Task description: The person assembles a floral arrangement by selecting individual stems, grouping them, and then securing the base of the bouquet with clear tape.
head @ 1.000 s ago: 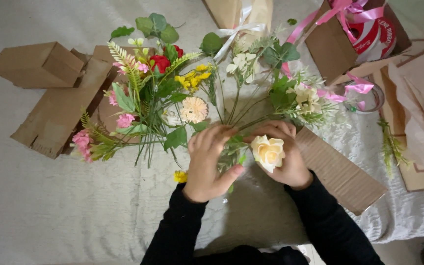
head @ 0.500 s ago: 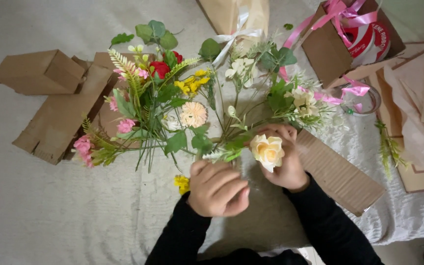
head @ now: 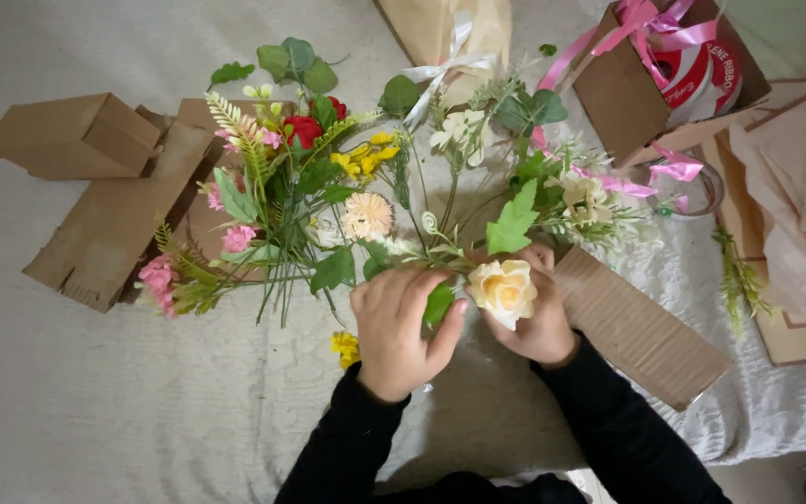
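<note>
Curling both hands around gathered flower stems above the grey cloth floor [head: 67, 411]: left hand [head: 401, 327], fingers bent, pinching a green leaf [head: 439, 303]; right hand [head: 541, 322] closed on the stems beneath a cream rose [head: 503, 289]. Fanning outward, a soft bouquet [head: 328, 196] of pink, red, yellow blooms. Lying left, flattened brown cardboard boxes [head: 95, 187]; upper right, a carton with pink ribbon [head: 650, 65]; beside the right wrist, a corrugated strip [head: 641, 327].
</note>
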